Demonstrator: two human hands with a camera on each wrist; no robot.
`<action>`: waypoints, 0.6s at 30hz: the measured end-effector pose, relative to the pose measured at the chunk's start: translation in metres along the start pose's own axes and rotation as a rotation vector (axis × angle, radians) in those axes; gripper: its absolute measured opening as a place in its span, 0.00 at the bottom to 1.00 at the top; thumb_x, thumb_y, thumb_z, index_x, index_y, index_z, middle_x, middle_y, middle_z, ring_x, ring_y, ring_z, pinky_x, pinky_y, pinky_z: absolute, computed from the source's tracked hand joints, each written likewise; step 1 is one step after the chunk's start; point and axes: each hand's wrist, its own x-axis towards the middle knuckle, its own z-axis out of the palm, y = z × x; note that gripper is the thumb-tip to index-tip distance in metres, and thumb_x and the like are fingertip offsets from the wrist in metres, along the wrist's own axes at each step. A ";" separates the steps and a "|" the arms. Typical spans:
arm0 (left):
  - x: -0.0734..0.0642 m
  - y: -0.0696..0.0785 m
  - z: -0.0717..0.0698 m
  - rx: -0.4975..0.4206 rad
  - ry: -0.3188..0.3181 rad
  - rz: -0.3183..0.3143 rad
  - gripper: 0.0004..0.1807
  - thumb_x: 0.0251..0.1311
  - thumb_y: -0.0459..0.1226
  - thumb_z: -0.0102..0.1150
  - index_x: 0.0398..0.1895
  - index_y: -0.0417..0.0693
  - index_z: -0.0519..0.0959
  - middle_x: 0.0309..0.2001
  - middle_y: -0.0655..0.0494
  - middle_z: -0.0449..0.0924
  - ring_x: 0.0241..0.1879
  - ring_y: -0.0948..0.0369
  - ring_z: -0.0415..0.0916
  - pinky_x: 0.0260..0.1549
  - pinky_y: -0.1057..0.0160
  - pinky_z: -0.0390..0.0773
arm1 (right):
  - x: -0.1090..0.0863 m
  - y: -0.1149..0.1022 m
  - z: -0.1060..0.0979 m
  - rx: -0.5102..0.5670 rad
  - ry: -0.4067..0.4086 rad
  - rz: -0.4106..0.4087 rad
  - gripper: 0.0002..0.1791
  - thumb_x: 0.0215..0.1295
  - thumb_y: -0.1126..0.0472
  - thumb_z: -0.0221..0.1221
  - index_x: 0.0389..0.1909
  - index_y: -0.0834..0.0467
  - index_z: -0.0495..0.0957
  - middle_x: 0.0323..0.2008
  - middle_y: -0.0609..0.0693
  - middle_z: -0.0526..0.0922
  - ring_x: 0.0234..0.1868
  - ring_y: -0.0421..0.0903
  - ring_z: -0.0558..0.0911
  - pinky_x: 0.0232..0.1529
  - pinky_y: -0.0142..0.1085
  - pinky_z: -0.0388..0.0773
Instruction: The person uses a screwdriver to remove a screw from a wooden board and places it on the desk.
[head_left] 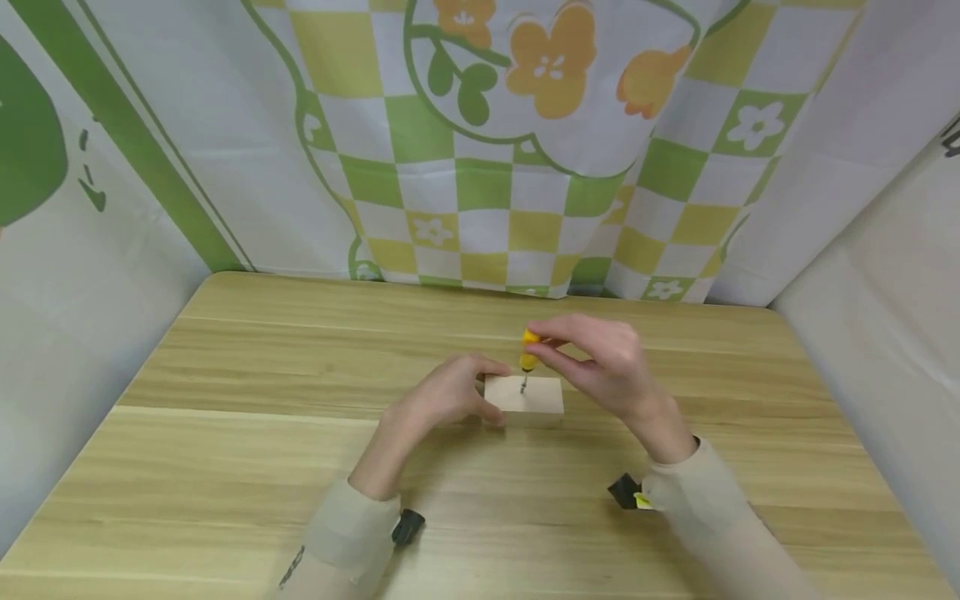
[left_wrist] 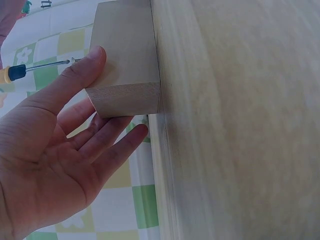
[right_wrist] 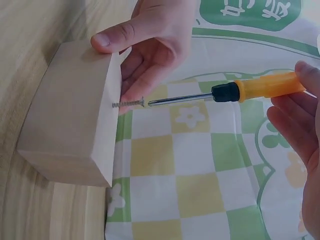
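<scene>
A pale wooden block (head_left: 543, 397) lies on the table in the head view. My left hand (head_left: 442, 393) grips its left end, with the thumb on the near side and fingers on the far side. From the block's top face stands a threaded screw (right_wrist: 129, 104), most of its length exposed. My right hand (head_left: 611, 362) pinches the yellow handle of a screwdriver (right_wrist: 267, 86) between thumb and fingers. The shaft points down at the screw; in the right wrist view a small gap shows between tip and screw head. In the left wrist view, the block (left_wrist: 125, 45) hides most of the screw.
The wood-grain table (head_left: 247, 467) extends around both arms. A checkered, flowered cloth (head_left: 480, 192) hangs along its back edge, with white side walls (head_left: 892, 275) left and right. Dark strap pieces (head_left: 408, 528) show at the sleeves.
</scene>
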 end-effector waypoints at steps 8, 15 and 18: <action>0.001 0.000 0.000 0.006 0.001 0.001 0.34 0.44 0.35 0.79 0.60 0.52 0.80 0.50 0.56 0.83 0.43 0.62 0.77 0.44 0.62 0.77 | -0.005 0.003 0.003 0.059 -0.010 0.079 0.12 0.67 0.60 0.63 0.37 0.68 0.84 0.32 0.57 0.88 0.28 0.47 0.87 0.31 0.30 0.83; 0.001 0.001 -0.001 0.023 0.006 -0.002 0.35 0.44 0.36 0.79 0.60 0.51 0.80 0.50 0.56 0.83 0.43 0.62 0.76 0.45 0.62 0.76 | -0.004 -0.001 0.002 0.106 -0.031 0.246 0.13 0.51 0.75 0.70 0.39 0.67 0.82 0.34 0.57 0.87 0.31 0.48 0.87 0.34 0.30 0.83; 0.001 0.001 -0.001 0.025 0.007 -0.003 0.34 0.43 0.36 0.79 0.60 0.51 0.80 0.50 0.56 0.83 0.43 0.62 0.76 0.45 0.62 0.76 | -0.003 -0.003 0.004 0.100 -0.028 0.274 0.18 0.43 0.77 0.73 0.38 0.66 0.82 0.33 0.56 0.87 0.31 0.48 0.87 0.32 0.32 0.83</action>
